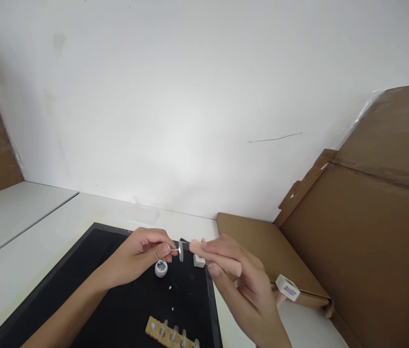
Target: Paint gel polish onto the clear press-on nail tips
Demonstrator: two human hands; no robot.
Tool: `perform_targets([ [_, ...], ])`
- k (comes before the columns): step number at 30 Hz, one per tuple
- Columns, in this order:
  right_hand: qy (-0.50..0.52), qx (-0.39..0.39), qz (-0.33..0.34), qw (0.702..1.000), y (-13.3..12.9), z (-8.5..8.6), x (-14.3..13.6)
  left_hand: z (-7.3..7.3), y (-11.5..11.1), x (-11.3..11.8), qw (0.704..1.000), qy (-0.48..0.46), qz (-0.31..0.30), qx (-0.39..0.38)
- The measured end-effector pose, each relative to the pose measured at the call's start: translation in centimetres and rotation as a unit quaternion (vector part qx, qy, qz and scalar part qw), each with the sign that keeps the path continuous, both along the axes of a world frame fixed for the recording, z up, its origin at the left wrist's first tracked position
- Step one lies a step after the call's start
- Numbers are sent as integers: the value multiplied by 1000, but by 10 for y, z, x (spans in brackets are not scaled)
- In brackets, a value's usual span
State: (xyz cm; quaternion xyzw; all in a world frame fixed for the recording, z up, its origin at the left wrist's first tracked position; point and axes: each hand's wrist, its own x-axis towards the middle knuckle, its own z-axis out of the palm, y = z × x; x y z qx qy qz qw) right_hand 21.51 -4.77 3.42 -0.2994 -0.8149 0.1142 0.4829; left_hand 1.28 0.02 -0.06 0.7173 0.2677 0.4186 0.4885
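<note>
Mat (124, 309) below, our left hand (149, 246) is pinching a stem (174, 250), our right hand (244, 278) (three o'clock) a tool (218, 258); overpressing could be inviting slips.

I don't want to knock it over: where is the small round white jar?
In the head view, the small white jar sits on the black mat, left of the white block and just below the left hand in the picture.

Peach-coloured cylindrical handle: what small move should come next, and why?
Perhaps lower the handle slightly, with the left hand steady: the handle's thin dark tip appears near the upper edge of the translucent oval piece, whose slim metal stem that hand pinches.
</note>
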Motion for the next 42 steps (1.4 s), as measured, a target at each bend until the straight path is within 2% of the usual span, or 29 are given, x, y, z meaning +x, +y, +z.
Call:
perform_targets([
  [8, -50, -15, 21, 998, 0, 4, -3, -1, -1, 3, 998, 12, 47, 26],
  [15, -83, -31, 12, 996, 0, 4, -3, -3, -2, 5, 996, 2, 78, 39],
  [19, -81, -35, 15, 996, -2, 6, -2, -4, -2, 4, 995, 7, 83, 50],
  [28, 10, 9, -3, 1000, 0, 0, -2, -2, -3, 2, 994, 18, 85, 60],
  [42, -68, -34, 5, 997, 0, 2, -2, -2, -2, 3, 996, -47, 81, 12],
])
